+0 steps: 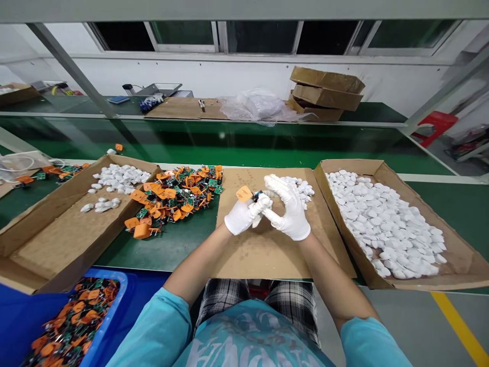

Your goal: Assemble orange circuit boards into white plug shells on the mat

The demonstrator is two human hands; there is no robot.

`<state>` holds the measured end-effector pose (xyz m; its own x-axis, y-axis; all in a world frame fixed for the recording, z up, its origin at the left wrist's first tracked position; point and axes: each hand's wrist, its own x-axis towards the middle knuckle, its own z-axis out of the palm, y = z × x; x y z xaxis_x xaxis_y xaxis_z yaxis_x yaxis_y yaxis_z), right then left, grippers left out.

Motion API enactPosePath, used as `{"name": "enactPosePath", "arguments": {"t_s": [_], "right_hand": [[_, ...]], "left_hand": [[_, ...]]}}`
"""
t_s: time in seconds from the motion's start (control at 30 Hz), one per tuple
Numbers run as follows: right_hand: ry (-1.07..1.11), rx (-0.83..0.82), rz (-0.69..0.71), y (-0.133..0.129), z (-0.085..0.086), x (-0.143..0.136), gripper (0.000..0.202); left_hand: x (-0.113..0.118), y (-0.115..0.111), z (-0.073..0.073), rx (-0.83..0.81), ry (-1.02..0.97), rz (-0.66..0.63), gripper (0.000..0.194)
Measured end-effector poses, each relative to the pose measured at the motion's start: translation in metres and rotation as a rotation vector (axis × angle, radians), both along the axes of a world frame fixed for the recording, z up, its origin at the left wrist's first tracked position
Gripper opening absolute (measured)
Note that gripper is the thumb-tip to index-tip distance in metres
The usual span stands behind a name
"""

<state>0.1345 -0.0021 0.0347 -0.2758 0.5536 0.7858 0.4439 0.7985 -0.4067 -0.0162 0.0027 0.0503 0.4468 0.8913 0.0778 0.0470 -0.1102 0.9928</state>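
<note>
My left hand point(244, 215), in a white glove, is closed on a small circuit board assembly with an orange cap point(244, 193); the cap sticks out above the fingers and the rest is mostly hidden. Close on its right, my gloved right hand point(289, 209) curves in a C, fingers and thumb apart, the thumb near the left fingertips. No object shows clearly in it. Both hands are over a cardboard sheet point(263, 260). Just behind the right hand lies a small pile of white plastic pieces point(303, 189).
Orange-and-green assemblies point(175, 196) are heaped on the left. Beyond them is a cardboard tray point(46, 244) with some white pieces; a right-hand tray point(464, 267) holds many more. A blue bin point(124, 285) of assemblies stands lower left. Boxes point(324, 94) sit on the back shelf.
</note>
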Motion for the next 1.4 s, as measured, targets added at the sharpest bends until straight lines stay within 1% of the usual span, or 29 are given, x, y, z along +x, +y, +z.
{"name": "enactPosePath", "arguments": {"t_s": [0.1,0.13,0.2,0.23,0.3,0.4,0.43,0.5,0.6,0.67,0.77,0.83,0.9,0.97,1.03,1.13,1.23,1.3,1.4], "right_hand": [[-0.025,-0.028,0.096,0.000,-0.002,0.002,0.035],[-0.016,-0.042,0.097,0.000,-0.004,0.002,0.033],[0.030,-0.062,0.048,-0.002,-0.006,0.002,0.030],[0.045,-0.062,0.017,-0.002,-0.008,0.002,0.030],[0.043,-0.042,-0.016,-0.003,-0.009,0.001,0.029],[0.039,-0.023,0.017,-0.003,-0.010,-0.001,0.033],[0.057,-0.043,0.042,-0.002,-0.010,-0.001,0.035],[0.122,-0.141,0.089,-0.003,-0.009,-0.003,0.037],[0.245,-0.305,0.121,-0.004,-0.010,-0.006,0.029],[0.309,-0.336,0.120,-0.004,-0.011,-0.008,0.024],[0.373,-0.369,0.145,-0.003,-0.011,-0.012,0.027],[0.407,-0.400,0.134,-0.003,-0.010,-0.014,0.028],[0.412,-0.395,0.076,-0.004,-0.009,-0.015,0.027],[0.377,-0.371,0.017,-0.006,-0.008,-0.015,0.023],[0.298,-0.330,0.015,-0.007,-0.007,-0.013,0.022],[0.124,-0.208,0.039,-0.006,-0.005,-0.009,0.026],[0.007,-0.075,0.008,-0.004,-0.003,-0.007,0.027],[0.004,-0.048,-0.005,-0.004,-0.004,-0.006,0.028],[0.104,-0.080,0.019,-0.005,-0.005,-0.004,0.034]], "left_hand": [[-0.001,0.003,-0.007,-0.151,-0.019,-0.072,0.065],[-0.001,0.003,-0.010,-0.183,-0.050,-0.112,0.068],[0.001,0.003,-0.018,-0.209,-0.124,-0.191,0.075],[0.003,0.003,-0.021,-0.211,-0.158,-0.202,0.079],[0.006,0.001,-0.023,-0.203,-0.187,-0.149,0.080],[0.008,-0.002,-0.020,-0.170,-0.135,-0.040,0.075],[0.008,-0.003,-0.018,-0.157,-0.121,-0.023,0.074],[0.007,-0.005,-0.014,-0.123,-0.119,-0.012,0.073],[0.007,-0.006,-0.012,-0.085,-0.136,-0.014,0.072],[0.008,-0.005,-0.015,-0.101,-0.145,0.016,0.072],[0.012,-0.003,-0.021,-0.140,-0.113,0.053,0.072],[0.014,-0.003,-0.025,-0.116,-0.089,0.045,0.072],[0.015,-0.004,-0.026,-0.091,-0.069,0.052,0.073],[0.016,-0.006,-0.025,-0.108,-0.055,0.065,0.074],[0.016,-0.008,-0.022,-0.144,-0.070,0.074,0.075],[0.013,-0.008,-0.020,-0.194,-0.109,0.071,0.077],[0.009,-0.007,-0.022,-0.166,-0.115,0.041,0.083],[0.006,-0.006,-0.024,-0.111,-0.110,0.011,0.080],[0.005,-0.005,-0.025,-0.054,-0.146,-0.006,0.074]]}}
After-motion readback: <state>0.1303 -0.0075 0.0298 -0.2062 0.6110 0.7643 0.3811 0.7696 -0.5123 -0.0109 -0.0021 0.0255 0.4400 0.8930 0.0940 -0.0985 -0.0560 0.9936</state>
